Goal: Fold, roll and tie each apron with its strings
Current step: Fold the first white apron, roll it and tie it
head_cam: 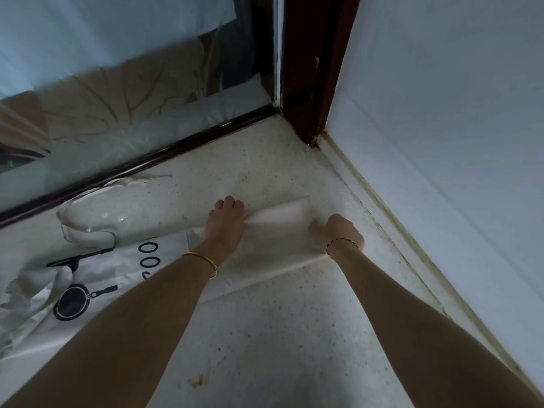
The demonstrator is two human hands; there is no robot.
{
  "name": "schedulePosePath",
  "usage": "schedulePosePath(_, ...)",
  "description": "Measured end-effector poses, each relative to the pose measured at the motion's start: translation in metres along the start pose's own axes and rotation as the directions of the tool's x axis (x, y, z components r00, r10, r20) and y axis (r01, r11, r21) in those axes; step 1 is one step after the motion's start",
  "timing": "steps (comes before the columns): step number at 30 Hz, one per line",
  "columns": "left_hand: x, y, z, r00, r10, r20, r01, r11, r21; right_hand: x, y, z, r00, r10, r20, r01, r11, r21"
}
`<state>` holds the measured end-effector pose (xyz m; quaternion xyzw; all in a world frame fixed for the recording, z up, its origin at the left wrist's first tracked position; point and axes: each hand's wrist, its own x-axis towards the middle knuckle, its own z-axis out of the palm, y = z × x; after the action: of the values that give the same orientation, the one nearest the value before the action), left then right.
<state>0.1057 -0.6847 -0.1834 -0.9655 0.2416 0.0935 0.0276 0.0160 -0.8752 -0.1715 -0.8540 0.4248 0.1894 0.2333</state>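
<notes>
Our left hand (225, 222) is curled over the left end of the roll (282, 213), knuckles up and fingers bunching the white cloth under them, so we count it as gripping. Our right hand (338, 234) sits knuckles up on the cloth just beside the roll's right half, thumb pointing left. Its fingers are tucked under the hand, so we cannot tell whether they pinch the fabric or only press on it. A thin bangle (203, 260) circles the left wrist.

Between the 2 hands the roll runs left to right, its right end tipped slightly toward the far right corner of the surface (265, 334). The rest of the apron (265, 260) lies flat as a folded strip on the near side of the roll, under both wrists, reaching back toward us.

We judge the rolling step to be in progress, with flat strip left to take up. The roll's long axis lies across both arms, so it can only advance square to that axis. The left hand has the firmer hold and the roll's right end juts out past the right hand, so that end may lag. No strings show.

Further left lie a printed cloth (97, 278) with pan pictures and a clear plastic wrapper (103, 213) by the dark window frame (147, 169). A pale wall (441, 113) bounds the surface's right edge.
</notes>
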Motion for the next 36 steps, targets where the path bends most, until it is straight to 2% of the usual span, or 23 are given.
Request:
schedulePosePath(3, -0.002, 0.003, -0.004, 0.993, 0.001, -0.116, 0.005, 0.999, 0.047, 0.0, 0.002, 0.003, 1.0, 0.001, -0.004, -0.001, 1.0, -0.005)
schedulePosePath(4, -0.002, 0.007, -0.005, 0.981, 0.077, -0.179, -0.065, 0.995, 0.073, 0.0, 0.003, 0.005, 1.0, 0.0, -0.008, 0.0, 1.0, 0.001)
schedulePosePath(6, -0.004, 0.022, -0.007, 0.903, 0.35, -0.249, -0.332, 0.937, 0.113, 0.0, 0.004, 0.009, 1.0, -0.008, -0.019, 0.008, 1.0, 0.017)
schedulePosePath(7, -0.006, 0.032, -0.006, 0.85, 0.468, -0.24, -0.456, 0.883, 0.109, 0.0, 0.004, 0.01, 1.0, -0.013, -0.015, 0.014, 0.999, 0.032)
schedulePosePath(8, -0.009, 0.044, -0.003, 0.829, 0.526, -0.188, -0.523, 0.849, 0.067, 0.0, 0.005, 0.012, 1.0, -0.022, -0.004, 0.022, 0.999, 0.05)
schedulePosePath(10, -0.012, 0.06, 0.004, 0.882, 0.47, -0.02, -0.47, 0.883, -0.001, -0.001, 0.007, 0.013, 0.998, -0.058, 0.023, 0.055, 0.994, 0.094)
schedulePosePath(12, -0.01, 0.066, 0.007, 0.929, 0.363, 0.069, -0.364, 0.932, -0.001, -0.002, 0.01, 0.013, 0.991, -0.128, 0.045, 0.12, 0.981, 0.151)
schedulePosePath(15, -0.008, 0.069, 0.006, 0.936, 0.343, 0.079, -0.344, 0.939, -0.001, -0.007, 0.015, 0.012, 0.973, -0.22, 0.065, 0.201, 0.954, 0.221)
schedulePosePath(18, -0.009, 0.073, 0.006, 0.942, 0.307, 0.138, -0.307, 0.952, -0.02, -0.012, 0.017, 0.012, 0.967, -0.229, 0.109, 0.197, 0.949, 0.247)
schedulePosePath(20, -0.012, 0.074, 0.005, 0.938, 0.322, 0.131, -0.317, 0.947, -0.058, -0.015, 0.016, 0.013, 0.969, -0.225, 0.102, 0.202, 0.958, 0.202)
schedulePosePath(24, -0.028, 0.062, 0.016, 0.926, 0.372, 0.065, -0.371, 0.928, -0.031, -0.023, 0.013, 0.018, 0.971, -0.235, 0.047, 0.226, 0.963, 0.15)
schedulePosePath(28, -0.032, 0.061, 0.023, 0.94, 0.326, 0.1, -0.327, 0.945, -0.003, -0.04, 0.012, 0.026, 0.92, -0.377, -0.111, 0.386, 0.919, 0.08)
schedulePosePath(30, -0.027, 0.064, 0.015, 0.938, 0.317, 0.141, -0.307, 0.948, -0.087, -0.047, 0.012, 0.033, 0.851, -0.495, -0.176, 0.507, 0.861, 0.028)
schedulePosePath(32, -0.02, 0.063, 0.005, 0.93, 0.308, 0.201, -0.242, 0.924, -0.295, -0.054, 0.011, 0.04, 0.78, -0.584, -0.224, 0.6, 0.8, 0.003)
schedulePosePath(33, -0.016, 0.059, 0.002, 0.937, 0.291, 0.194, -0.169, 0.863, -0.476, -0.058, 0.011, 0.043, 0.752, -0.616, -0.235, 0.631, 0.776, -0.019)
schedulePosePath(34, -0.012, 0.054, -0.004, 0.956, 0.244, 0.161, -0.079, 0.747, -0.66, -0.06, 0.01, 0.046, 0.731, -0.642, -0.233, 0.651, 0.758, -0.045)
schedulePosePath(35, -0.01, 0.051, -0.006, 0.978, 0.153, 0.144, 0.02, 0.616, -0.787, -0.062, 0.009, 0.05, 0.719, -0.66, -0.219, 0.662, 0.746, -0.075)
schedulePosePath(36, -0.008, 0.048, -0.008, 0.99, 0.054, 0.127, 0.079, 0.535, -0.841, -0.064, 0.008, 0.054, 0.71, -0.673, -0.206, 0.667, 0.737, -0.107)
